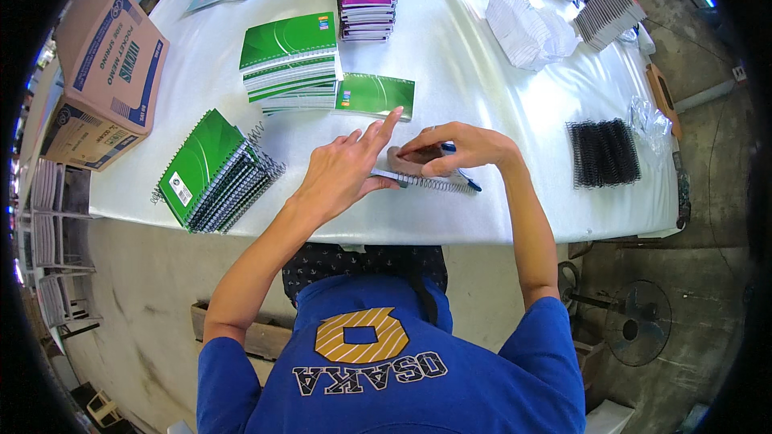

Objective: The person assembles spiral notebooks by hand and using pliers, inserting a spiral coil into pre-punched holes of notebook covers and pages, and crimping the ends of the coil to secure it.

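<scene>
My left hand [342,165] is over the table, its fingers stretched forward and its thumb tucked below. Between them it pinches the end of a thin notepad [387,174], seen edge-on and mostly hidden. A dark spiral wire [438,184] runs from there to the right. My right hand [470,145] bends its fingers round a brown block [408,162] just behind the wire. Beside that hand lies a blue-tipped tool [474,186], partly covered, its kind unclear. Past my left fingertips, a green notepad [376,95] lies flat against a stack of green notepads [289,44].
Coil-bound green notepads [211,173] stand at the left, near a cardboard box [121,72]. Purple notepads [367,0] are stacked at the back. Black wire coils [605,153] lie at the right; crumpled white wrapping [527,28] and a white-paged stack [609,14] are farther back.
</scene>
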Tool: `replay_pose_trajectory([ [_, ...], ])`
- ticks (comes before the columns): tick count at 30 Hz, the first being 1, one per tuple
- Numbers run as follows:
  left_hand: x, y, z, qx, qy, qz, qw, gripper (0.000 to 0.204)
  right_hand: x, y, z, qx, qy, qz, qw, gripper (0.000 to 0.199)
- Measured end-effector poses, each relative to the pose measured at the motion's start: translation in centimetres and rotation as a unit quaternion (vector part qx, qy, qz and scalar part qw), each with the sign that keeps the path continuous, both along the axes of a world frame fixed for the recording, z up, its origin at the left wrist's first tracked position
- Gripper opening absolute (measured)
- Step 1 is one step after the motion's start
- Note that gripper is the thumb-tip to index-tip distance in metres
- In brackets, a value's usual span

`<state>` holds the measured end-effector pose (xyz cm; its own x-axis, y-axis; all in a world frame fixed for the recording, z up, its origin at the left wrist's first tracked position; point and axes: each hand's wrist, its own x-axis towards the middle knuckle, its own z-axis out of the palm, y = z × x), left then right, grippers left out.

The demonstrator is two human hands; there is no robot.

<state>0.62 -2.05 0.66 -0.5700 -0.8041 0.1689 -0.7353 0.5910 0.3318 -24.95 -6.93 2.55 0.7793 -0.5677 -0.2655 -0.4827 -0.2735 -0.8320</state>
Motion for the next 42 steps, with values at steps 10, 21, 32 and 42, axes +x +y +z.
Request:
replay_pose_trajectory([
  [10, 0.3, -0.8, 0.5, -0.024, -0.044, 0.021, 0.999, 0.102, -1.0, -0.9, 0.0, 0.058, -0.130, 0.008, 0.990, 0.056],
  [21, 1.0, -0.4, 0.9, 0.009, -0.048, 0.037, 0.998, 0.092, 0.5, -1.2, -0.3, 0.017, 0.011, -0.021, 1.000, 0.065],
  [32, 2.4, -0.5, -1.5, 0.145, 0.195, 0.084, 0.966, 0.114, 2.1, -1.3, 0.0, 0.020, -0.004, -0.023, 1.000, 0.065],
  [42, 2.8, -0.4, -4.6, 0.235, 0.402, 0.112, 0.878, 0.113, 2.4, -1.5, -0.2, 0.068, -0.140, 0.002, 0.988, 0.055],
])
